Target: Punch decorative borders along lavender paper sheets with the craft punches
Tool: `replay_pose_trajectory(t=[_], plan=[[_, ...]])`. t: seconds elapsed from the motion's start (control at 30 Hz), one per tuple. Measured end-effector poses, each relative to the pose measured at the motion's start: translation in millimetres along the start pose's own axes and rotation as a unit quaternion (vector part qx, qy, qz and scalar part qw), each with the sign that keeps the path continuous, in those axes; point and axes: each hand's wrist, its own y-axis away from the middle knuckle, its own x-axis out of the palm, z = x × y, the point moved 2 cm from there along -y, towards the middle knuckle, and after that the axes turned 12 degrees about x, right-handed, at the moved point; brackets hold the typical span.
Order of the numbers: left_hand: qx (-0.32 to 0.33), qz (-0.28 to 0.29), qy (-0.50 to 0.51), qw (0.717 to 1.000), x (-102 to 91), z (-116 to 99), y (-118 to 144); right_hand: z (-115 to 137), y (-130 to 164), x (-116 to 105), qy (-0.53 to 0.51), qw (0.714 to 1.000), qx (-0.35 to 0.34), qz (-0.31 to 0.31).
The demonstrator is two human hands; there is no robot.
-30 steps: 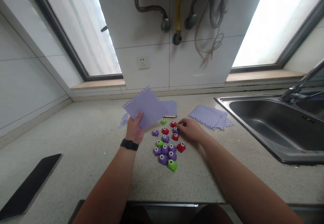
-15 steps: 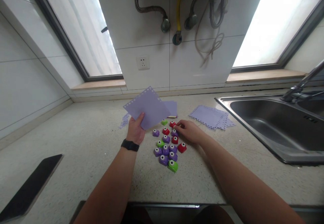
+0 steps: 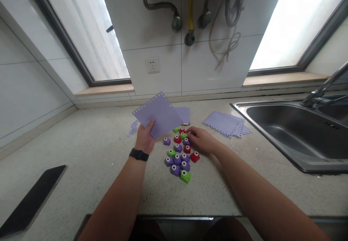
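Reaching further left since a second ago, the right hand [image 3: 200, 139] now curls its fingertips onto the small punches [image 3: 181, 136] just beside the lilac sheet [image 3: 159, 113], which the left hand [image 3: 145, 139] pinches upright by its lower corner.

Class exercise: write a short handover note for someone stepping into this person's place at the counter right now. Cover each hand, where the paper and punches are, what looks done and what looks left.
Left hand: holds up a lilac sheet whose top edge is already punched with holes.
Right hand: fingertips on the far end of the cluster of small craft punches, by a green one; whether it grips one is unclear.
Done: a stack of edge-punched sheets lies beside the sink; paper scraps lie left.
Left: the held sheet's other edges look unpunched; more lilac paper lies behind it.
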Motion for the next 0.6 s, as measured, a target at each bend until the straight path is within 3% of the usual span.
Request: replay_pose_trajectory(t=[0.23,0.4,0.5,0.6], plan=[[-0.002,-0.006,0.001,1.000,0.4,-0.5,-0.8,-13.0,-7.9,2.9,-0.028,0.999,0.008,-0.018],[-0.007,-0.017,-0.003,1.000,-2.9,0.8,-2.7,-7.6,-4.1,-5.3,-0.025,0.999,-0.004,-0.037],[-0.006,-0.025,-0.008,1.000,-5.4,2.4,-4.8,3.7,7.2,-15.3,-0.043,0.999,-0.026,0.010],[-0.005,-0.026,-0.009,1.000,-7.2,4.3,-6.5,19.0,22.6,-21.6,-0.042,0.991,-0.095,0.081]])
